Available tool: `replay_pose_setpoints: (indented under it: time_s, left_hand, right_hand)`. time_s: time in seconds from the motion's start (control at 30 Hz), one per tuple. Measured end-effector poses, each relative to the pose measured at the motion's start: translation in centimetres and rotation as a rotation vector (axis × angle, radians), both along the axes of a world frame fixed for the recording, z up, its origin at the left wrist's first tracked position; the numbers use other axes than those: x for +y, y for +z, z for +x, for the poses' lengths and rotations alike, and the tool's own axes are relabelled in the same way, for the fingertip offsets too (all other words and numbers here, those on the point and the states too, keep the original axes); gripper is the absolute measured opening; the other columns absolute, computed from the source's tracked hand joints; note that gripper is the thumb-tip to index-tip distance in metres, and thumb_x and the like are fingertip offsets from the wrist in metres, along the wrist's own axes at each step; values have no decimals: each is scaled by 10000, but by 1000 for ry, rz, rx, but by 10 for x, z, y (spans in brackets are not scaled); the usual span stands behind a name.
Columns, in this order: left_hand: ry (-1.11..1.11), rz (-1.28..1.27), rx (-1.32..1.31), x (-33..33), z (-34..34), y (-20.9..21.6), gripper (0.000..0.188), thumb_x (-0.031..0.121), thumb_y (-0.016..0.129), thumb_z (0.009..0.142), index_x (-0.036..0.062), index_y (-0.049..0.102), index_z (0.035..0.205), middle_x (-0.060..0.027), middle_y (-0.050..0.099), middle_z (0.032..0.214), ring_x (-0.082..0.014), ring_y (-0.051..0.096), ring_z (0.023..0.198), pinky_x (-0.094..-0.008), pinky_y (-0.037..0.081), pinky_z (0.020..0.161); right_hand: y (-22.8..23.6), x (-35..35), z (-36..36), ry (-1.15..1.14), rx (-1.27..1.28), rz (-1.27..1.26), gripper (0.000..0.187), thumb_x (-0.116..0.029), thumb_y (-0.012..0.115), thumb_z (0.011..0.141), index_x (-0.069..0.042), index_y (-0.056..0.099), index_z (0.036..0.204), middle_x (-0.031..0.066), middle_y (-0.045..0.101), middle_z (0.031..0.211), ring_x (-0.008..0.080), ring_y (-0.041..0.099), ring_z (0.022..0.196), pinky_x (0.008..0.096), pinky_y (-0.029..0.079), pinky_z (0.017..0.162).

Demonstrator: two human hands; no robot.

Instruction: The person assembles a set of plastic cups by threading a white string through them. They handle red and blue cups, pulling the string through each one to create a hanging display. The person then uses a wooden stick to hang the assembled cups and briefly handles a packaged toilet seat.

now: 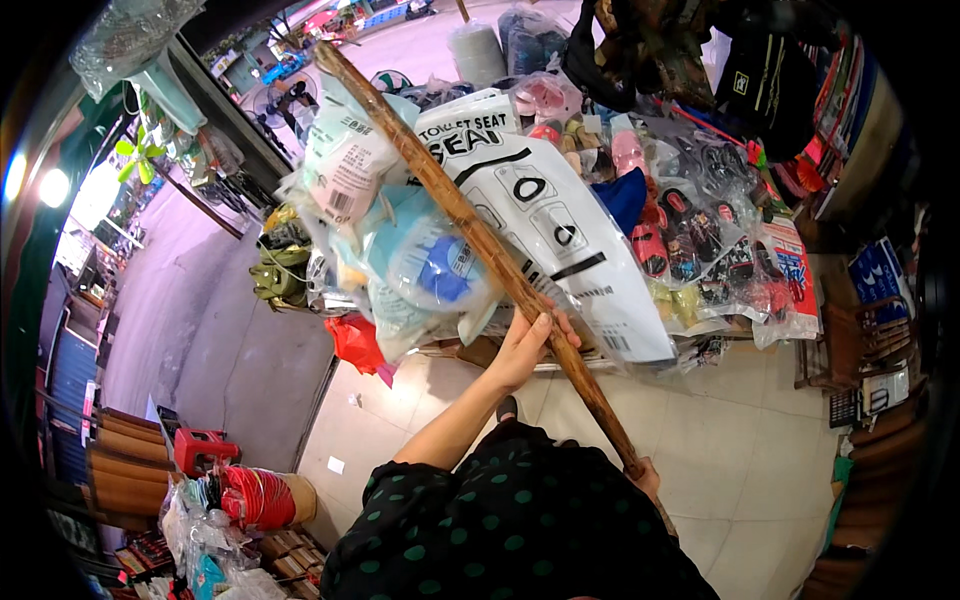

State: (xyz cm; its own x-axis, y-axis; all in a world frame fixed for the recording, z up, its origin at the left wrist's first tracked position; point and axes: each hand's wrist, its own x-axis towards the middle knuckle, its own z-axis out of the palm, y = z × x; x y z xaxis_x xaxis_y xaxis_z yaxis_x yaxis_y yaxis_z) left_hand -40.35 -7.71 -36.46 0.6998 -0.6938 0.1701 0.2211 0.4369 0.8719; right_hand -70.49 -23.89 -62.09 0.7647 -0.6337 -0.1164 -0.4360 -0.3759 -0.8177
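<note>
A long brown wooden pole (455, 205) slants across the view, its far end at the upper left. My left hand (525, 348) is closed around its middle. Lower down, my right hand (647, 478) grips the pole near its near end, partly hidden by my dark dotted clothing. Just beyond the pole hang or lie clear-wrapped packs: a blue and white pack (430, 262), a pale pack (345, 165) above it, and a long white toilet seat package (575, 255) to the right. Whether the pole touches them, I cannot tell.
Wrapped shoes (690, 225) crowd a display at the far right. An olive bag (278, 272) and a red plastic bag (355, 340) sit at its left end. Red cord (258, 497) and a red case (205, 450) stand lower left. A brown wooden chair (862, 335) is right.
</note>
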Motion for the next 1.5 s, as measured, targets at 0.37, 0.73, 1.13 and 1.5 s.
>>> replay_pose_setpoints:
  time_s: [0.37,0.73,1.13,1.5]
  left_hand:
    - [-80,238,-183,2,64,-18,324,253,408,925,54,284,1149,-127,515,999,-219,540,980,-346,437,832]
    - [722,610,-559,124,204,144,227,99,513,845,57,582,1058,-66,606,835,-114,570,696,-229,455,596]
    - [648,522,-677,124,383,177,330,170,567,852,-21,542,1121,-91,602,1009,-130,550,905,-244,422,808]
    - [878,592,-867,87,445,155,204,192,602,807,9,653,882,-25,620,688,-78,539,615,-226,421,582]
  right_hand:
    - [91,35,113,19,54,73,204,-99,660,689,-29,510,806,145,541,640,256,554,597,321,438,575]
    - [108,42,171,-24,-125,86,214,-101,680,669,-32,521,794,76,542,626,163,518,555,286,438,562]
    - [101,57,181,-77,-108,194,194,-51,677,650,-29,525,768,30,501,613,112,479,574,258,429,576]
    - [111,71,190,-141,-11,154,161,-75,653,675,-26,519,751,58,520,599,123,486,557,272,432,556]
